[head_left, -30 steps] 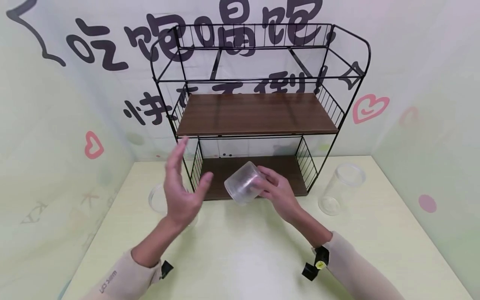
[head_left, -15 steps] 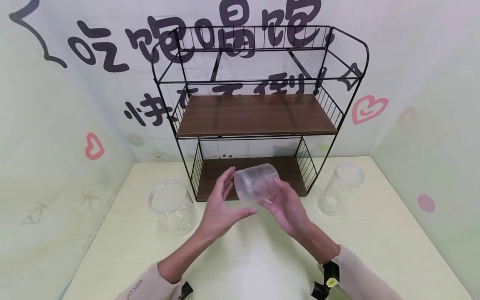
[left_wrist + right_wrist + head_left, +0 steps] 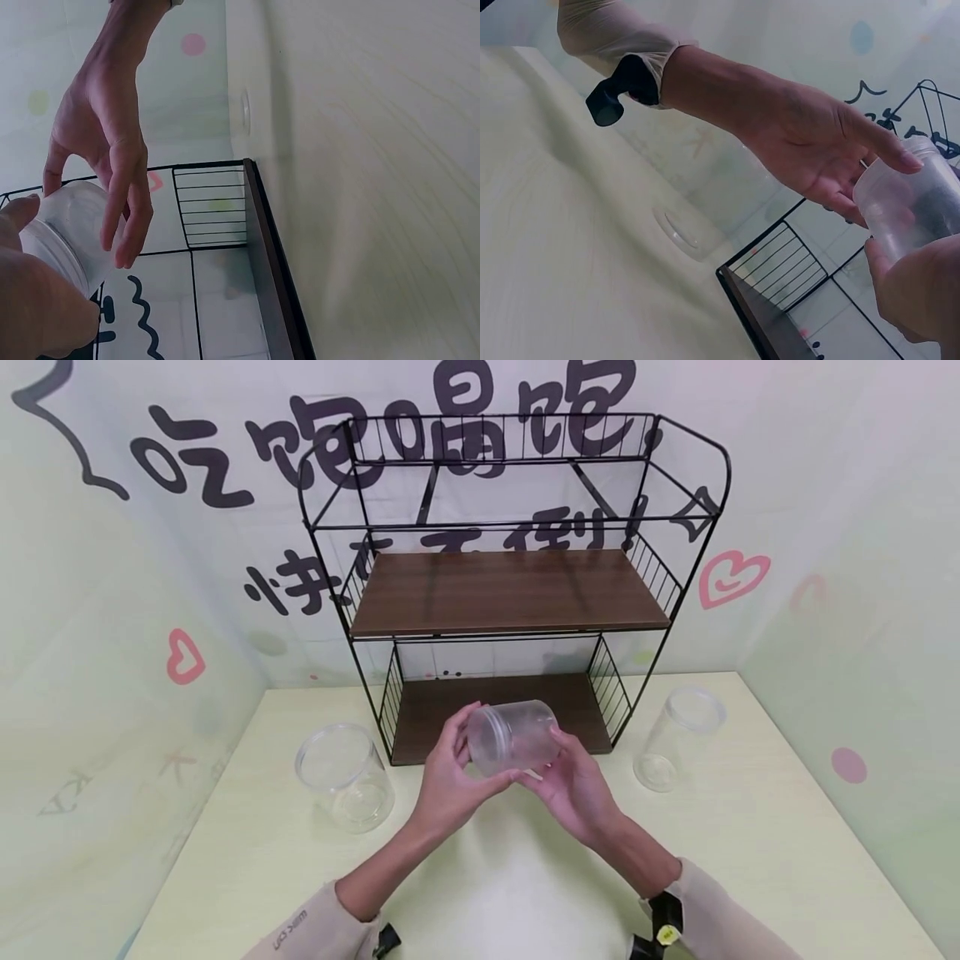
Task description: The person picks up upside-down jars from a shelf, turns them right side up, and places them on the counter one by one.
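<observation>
I held the clear jar (image 3: pixel 514 737) on its side above the pale green table (image 3: pixel 525 877), just before the black wire rack (image 3: pixel 510 593). My left hand (image 3: pixel 450 777) cupped its mouth end; my right hand (image 3: pixel 573 781) curled round its base. Printed backdrop walls (image 3: pixel 112 568) enclosed the table.

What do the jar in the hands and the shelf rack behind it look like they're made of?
The jar looks like frosted, translucent plastic: cloudy walls, with fingers showing faintly through. The rack seems to be thin black-painted metal wire, with dark brown boards bearing a wood grain, possibly laminate rather than solid wood.
</observation>
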